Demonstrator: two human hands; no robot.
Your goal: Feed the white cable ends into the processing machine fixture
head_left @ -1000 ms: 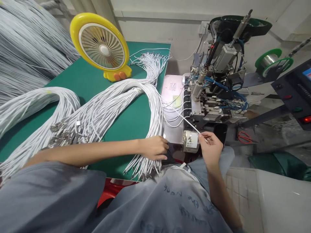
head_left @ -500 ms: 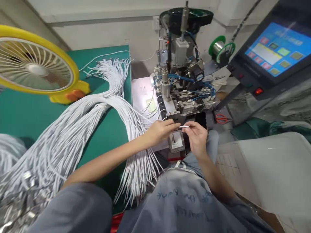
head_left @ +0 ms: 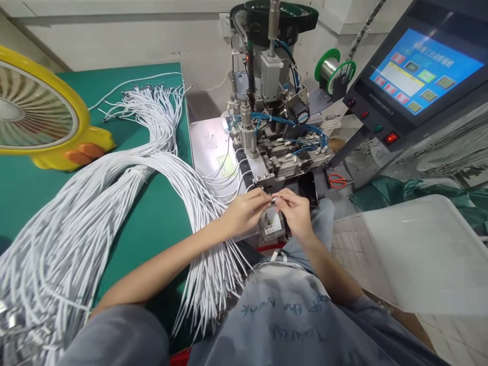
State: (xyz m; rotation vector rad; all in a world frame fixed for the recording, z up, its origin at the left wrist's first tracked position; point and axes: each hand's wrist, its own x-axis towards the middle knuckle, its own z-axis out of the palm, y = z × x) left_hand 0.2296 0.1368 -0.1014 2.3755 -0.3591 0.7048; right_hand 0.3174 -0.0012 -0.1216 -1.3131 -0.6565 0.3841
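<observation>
Between my fingertips is a short white cable end (head_left: 274, 200), pinched from both sides just in front of the machine (head_left: 267, 165). My left hand (head_left: 246, 209) is closed on it from the left, thumb and fingers together. From the right, my right hand (head_left: 295, 211) pinches the same piece. Most of the cable end is hidden by my fingers. Left of my hands, a thick bundle of white cables (head_left: 186, 183) drapes over the green table (head_left: 133, 234), its loose ends hanging toward my lap.
A yellow fan (head_left: 72, 101) stands at the left. Behind the machine is a green wire spool (head_left: 331, 71); a control screen (head_left: 423, 76) leans in at the right. Red-handled scissors (head_left: 337, 180) lie beside the machine. A translucent bin (head_left: 430, 249) sits at my right.
My hands have come closer together, so less of the white cable end shows between them. The whole view has shifted, with table and machine now further left.
</observation>
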